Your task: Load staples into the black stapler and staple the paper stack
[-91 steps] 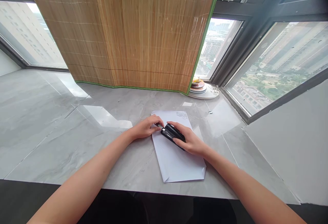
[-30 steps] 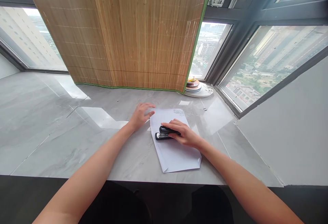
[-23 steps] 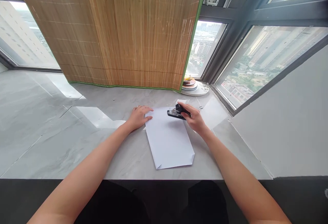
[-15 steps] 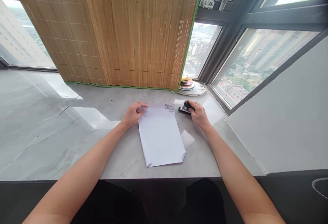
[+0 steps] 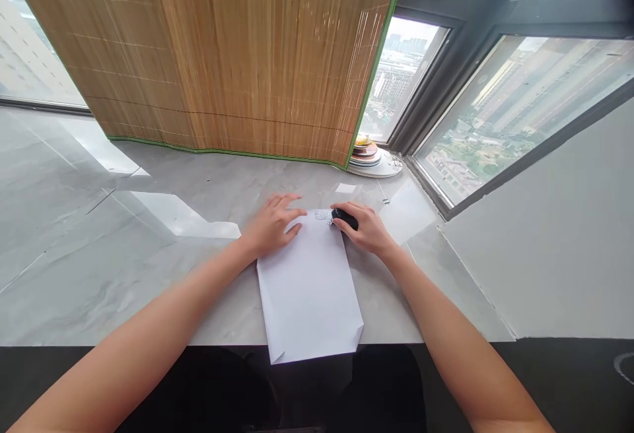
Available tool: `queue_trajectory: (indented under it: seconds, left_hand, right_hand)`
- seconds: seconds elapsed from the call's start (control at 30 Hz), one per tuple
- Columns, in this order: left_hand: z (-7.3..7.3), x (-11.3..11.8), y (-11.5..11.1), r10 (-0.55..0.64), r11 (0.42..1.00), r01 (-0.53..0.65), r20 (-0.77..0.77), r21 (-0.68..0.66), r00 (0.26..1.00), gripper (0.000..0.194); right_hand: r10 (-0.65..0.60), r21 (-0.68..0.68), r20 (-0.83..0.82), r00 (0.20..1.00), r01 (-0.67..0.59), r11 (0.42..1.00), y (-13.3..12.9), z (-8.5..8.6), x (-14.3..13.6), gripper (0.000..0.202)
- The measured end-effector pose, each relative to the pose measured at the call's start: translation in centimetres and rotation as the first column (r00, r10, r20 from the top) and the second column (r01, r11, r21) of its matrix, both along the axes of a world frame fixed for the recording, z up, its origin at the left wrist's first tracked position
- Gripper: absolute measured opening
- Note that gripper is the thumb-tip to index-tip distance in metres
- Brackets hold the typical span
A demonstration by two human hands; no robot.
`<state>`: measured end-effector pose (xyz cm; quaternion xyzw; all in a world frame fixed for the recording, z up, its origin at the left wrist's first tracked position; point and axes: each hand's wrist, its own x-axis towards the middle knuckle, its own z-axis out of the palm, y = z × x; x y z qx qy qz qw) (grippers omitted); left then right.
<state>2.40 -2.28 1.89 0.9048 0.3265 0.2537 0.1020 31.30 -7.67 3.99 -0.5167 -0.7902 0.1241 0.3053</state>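
Observation:
A folded white paper (image 5: 310,294) lies flat on the grey marble-look ledge, its near end reaching past the front edge. Two near corners are folded in, and small dark print shows by its far edge. My right hand (image 5: 364,225) is closed around a black stapler (image 5: 345,217), whose front end is at the paper's far right corner. Whether the stapler's jaws grip the paper, I cannot tell. On the far left part of the paper rests my left hand (image 5: 276,227), fingers spread and holding nothing.
A bamboo blind (image 5: 238,57) with green edging hangs down to the ledge (image 5: 212,311). Stacked plates (image 5: 374,164) stand in the window corner. Small dark bits (image 5: 386,200) lie right of the paper. A white wall (image 5: 539,255) bounds the right side.
The paper has slid nearer, over the ledge's front edge. My right hand has brought the stapler left onto the paper's far right corner. My left hand has moved further onto the paper, fingers spread.

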Motion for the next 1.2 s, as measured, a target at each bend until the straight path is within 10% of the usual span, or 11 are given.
queue_trajectory:
  seconds: [0.2, 1.2]
  left_hand:
    - [-0.2, 1.4, -1.8, -0.253, 0.967, 0.237, -0.237, -0.093, 0.938, 0.053]
    - [-0.2, 1.4, -1.8, -0.398, 0.916, 0.372, -0.226, -0.152, 0.889, 0.052]
  right_hand:
    - [-0.146, -0.009, 0.013, 0.989, 0.146, 0.989, -0.3, -0.1, -1.6, 0.040]
    - [-0.305, 0.035, 0.091, 0.948, 0.303, 0.952, -1.5, -0.2, -4.4, 0.049]
